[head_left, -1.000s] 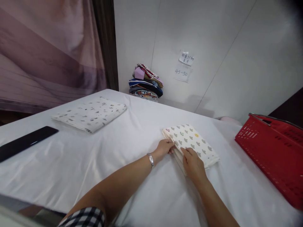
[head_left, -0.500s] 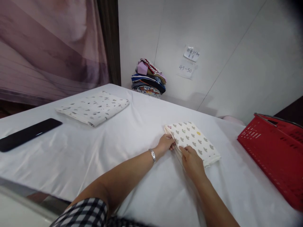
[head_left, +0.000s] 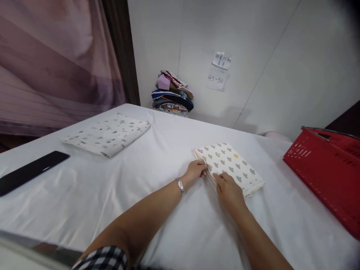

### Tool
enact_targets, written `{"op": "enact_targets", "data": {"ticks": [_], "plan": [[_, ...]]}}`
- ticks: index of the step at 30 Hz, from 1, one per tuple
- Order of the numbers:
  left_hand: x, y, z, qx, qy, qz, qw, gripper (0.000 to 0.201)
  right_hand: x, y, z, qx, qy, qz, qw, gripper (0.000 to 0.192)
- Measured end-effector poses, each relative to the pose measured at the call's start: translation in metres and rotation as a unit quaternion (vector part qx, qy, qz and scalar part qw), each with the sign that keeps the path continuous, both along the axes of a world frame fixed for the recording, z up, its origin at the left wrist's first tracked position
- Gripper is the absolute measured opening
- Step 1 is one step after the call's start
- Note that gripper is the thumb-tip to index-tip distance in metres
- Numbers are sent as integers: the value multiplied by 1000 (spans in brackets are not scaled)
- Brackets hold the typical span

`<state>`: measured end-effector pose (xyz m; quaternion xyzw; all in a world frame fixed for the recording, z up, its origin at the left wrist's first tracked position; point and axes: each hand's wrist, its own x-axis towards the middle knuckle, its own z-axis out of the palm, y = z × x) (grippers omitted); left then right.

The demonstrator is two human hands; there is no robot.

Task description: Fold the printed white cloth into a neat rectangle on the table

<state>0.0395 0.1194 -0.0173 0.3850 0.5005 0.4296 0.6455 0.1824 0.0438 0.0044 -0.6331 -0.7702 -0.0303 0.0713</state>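
Note:
A folded white cloth (head_left: 229, 165) with grey mushroom-like shapes and a few coloured ones lies flat on the white-covered table. My left hand (head_left: 196, 170), a silver bracelet at its wrist, pinches the cloth's near left edge, where several layers show. Close beside it, my right hand (head_left: 229, 189) grips the same edge, thumb and fingers closed over the fold. The tips of some fingers are hidden under the cloth. Farther left, a second folded white cloth (head_left: 109, 133) with small grey and black prints lies apart from both hands.
A red plastic basket (head_left: 323, 172) stands at the table's right side. A black flat object (head_left: 30, 170) lies at the left edge. Behind the table, a stack of folded fabrics (head_left: 173, 93) rests against the wall, near paper notes (head_left: 218, 77). A pink curtain (head_left: 56, 67) hangs at left.
My view has shifted slightly. Both hands keep their hold on the cloth's near edge, and the cloth lies almost as before.

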Motion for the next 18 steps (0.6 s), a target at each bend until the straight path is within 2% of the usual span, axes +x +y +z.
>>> {"op": "enact_targets", "data": {"ticks": [5,9,18], "plan": [[-8,7,7,-2,-9,2,1000,11,1,1,-1,-7,-12,1,1000,43],[-12,10,13,5,6,7,1000,19,1,2,-4,-4,-15,5,1000,42],[0,11,8,35,74,32,996,27,-4,0,0,21,-29,27,999,33]]}}
